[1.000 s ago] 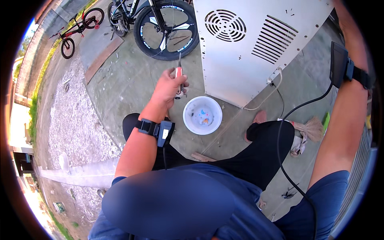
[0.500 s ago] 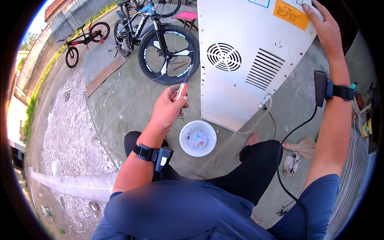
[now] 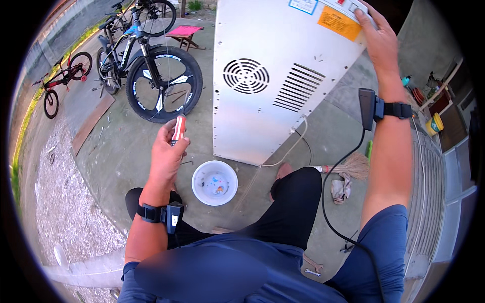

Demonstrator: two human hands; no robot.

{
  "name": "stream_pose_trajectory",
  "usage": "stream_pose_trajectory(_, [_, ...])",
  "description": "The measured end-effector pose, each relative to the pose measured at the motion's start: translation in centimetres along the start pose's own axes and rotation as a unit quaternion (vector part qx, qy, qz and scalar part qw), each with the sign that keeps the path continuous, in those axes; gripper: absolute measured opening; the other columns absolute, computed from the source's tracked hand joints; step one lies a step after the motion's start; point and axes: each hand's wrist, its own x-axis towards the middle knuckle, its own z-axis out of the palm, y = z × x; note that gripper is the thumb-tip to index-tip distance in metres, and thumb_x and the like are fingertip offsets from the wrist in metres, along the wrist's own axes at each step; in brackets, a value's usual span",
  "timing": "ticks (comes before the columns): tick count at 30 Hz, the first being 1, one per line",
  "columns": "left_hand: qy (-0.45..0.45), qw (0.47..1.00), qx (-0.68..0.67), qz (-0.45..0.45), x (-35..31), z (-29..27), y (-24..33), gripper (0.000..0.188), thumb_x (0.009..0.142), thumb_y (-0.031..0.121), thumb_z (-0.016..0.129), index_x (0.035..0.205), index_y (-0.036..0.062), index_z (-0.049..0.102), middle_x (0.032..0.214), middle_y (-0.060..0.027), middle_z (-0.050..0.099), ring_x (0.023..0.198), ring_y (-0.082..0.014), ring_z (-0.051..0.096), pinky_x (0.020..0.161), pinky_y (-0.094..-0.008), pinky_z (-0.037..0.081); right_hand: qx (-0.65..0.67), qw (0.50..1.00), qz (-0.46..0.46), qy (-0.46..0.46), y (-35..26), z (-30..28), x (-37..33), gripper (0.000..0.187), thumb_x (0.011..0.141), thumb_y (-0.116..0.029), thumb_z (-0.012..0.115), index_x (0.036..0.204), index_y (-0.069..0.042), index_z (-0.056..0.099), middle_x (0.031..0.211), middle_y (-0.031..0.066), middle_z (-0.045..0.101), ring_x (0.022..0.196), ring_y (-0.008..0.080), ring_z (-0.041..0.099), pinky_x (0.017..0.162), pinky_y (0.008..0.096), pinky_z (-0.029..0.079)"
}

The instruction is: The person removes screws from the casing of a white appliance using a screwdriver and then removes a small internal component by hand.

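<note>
While the left hand (image 3: pixel 164 154) pinches a red-and-white-handled screwdriver (image 3: pixel 179 129) to the left of the silver vented metal cabinet (image 3: pixel 275 55), the right hand (image 3: pixel 381 48) curls over and clasps that cabinet's upper right edge, beside an orange label (image 3: pixel 339 23). A white plastic bucket (image 3: pixel 230 191) sits near the cabinet's lower end; a mountain bicycle (image 3: pixel 146 55) stands left of the cabinet, and a straw broom (image 3: pixel 353 168) lies right of its lower end.

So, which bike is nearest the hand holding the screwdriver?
The blue-black mountain bike: its front wheel is just beyond the left hand. The small red-black bike and rearmost bike are farther off.
</note>
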Motion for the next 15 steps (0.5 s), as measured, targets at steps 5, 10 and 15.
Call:
stream_pose_trajectory(5, [-0.014,0.994,0.047,0.093,-0.9,3.4,2.9,0.064,0.087,0.014,0.071,0.145,-0.0001,0.049,0.122,-0.0055,0.062,0.093,-0.0081,0.056,0.074,-0.0234,0.047,0.009,1.0,0.007,-0.017,-1.2,0.1,0.8,0.039,0.096,-0.017,0.072,0.128,0.005,0.065,0.113,0.0121,0.073,0.104,0.0164,0.068,0.094,0.0293,0.053])
stream_pose_trajectory(10, [0.007,0.995,0.03,0.092,-3.3,3.0,2.4,0.063,0.087,0.015,0.071,0.145,0.0013,0.049,0.12,-0.0047,0.063,0.092,-0.0081,0.057,0.074,-0.0236,0.047,-0.054,0.998,-0.01,-0.021,-3.9,1.3,1.6,0.039,0.092,-0.022,0.076,0.121,0.004,0.07,0.112,0.0148,0.074,0.103,0.0183,0.07,0.092,0.0303,0.053])
stream_pose_trajectory(15, [0.023,0.997,0.012,0.066,-4.9,1.4,-1.2,0.064,0.087,0.014,0.071,0.145,0.0002,0.049,0.119,-0.0047,0.063,0.092,-0.008,0.057,0.073,-0.0233,0.046,-0.096,0.995,-0.02,-0.009,-1.4,1.4,2.0,0.04,0.092,-0.022,0.075,0.124,0.003,0.069,0.11,0.0142,0.075,0.102,0.0181,0.07,0.092,0.0303,0.053])
